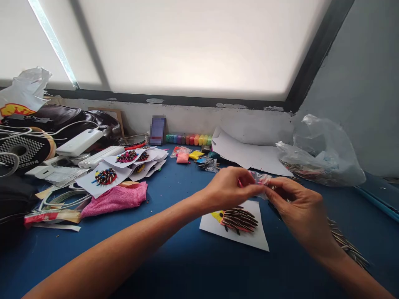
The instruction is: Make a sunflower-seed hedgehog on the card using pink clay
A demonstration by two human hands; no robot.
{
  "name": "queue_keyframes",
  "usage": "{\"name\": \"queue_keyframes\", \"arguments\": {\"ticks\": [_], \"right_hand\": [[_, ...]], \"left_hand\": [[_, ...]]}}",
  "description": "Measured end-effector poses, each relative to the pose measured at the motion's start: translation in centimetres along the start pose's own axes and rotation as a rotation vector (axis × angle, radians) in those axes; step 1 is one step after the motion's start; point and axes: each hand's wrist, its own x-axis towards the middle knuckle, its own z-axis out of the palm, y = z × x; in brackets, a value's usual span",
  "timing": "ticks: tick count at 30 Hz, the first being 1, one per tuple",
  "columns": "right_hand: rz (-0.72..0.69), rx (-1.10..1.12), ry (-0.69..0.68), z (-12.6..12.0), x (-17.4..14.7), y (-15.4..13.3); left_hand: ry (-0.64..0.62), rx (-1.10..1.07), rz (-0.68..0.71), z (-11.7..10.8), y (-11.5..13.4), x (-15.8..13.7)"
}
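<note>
Both hands are raised over the far right part of a white card (218, 230). Between them is a small clear plastic bag (264, 178) with a bit of pink in it. My left hand (232, 189) pinches its left side, fingers curled, and more pink shows inside the curl. From the right, my right hand (299, 207) grips the bag between thumb and fingers. On the card below is a hedgehog picture (240, 220), with a yellow head, a pink body and dark striped sunflower seeds for spines. Loose sunflower seeds (346, 245) lie behind my right wrist.
Clay packets in pink (182, 156) and yellow (196, 155) lie beyond the hands, before a row of coloured clay (188, 139). Finished cards (106, 178) and a pink cloth (115, 201) are left. White paper (249, 155) and a plastic bag (327, 153) stand at back right.
</note>
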Motion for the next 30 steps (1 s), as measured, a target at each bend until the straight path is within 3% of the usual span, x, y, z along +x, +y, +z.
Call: {"name": "queue_keyframes", "arguments": {"ticks": [6,15,21,26,30], "right_hand": [[-0.090,-0.050,-0.044,0.0,-0.1,-0.4],[-0.015,-0.164,-0.124,-0.2,0.1,0.1],[0.108,0.111,-0.248,-0.3,0.4,-1.3],[0.194,0.292,-0.210,0.1,0.6,-2.4],[0.234,0.320,-0.188,0.6,0.4,-2.6]], "left_hand": [[-0.049,-0.279,-0.094,0.9,0.1,-0.4],[-0.025,-0.018,0.030,0.5,0.4,-0.6],[0.001,0.020,0.212,0.3,1.1,-0.8],[0.020,0.018,0.232,-0.5,1.5,-0.6],[0.114,0.111,0.286,0.4,1.3,-0.8]]}}
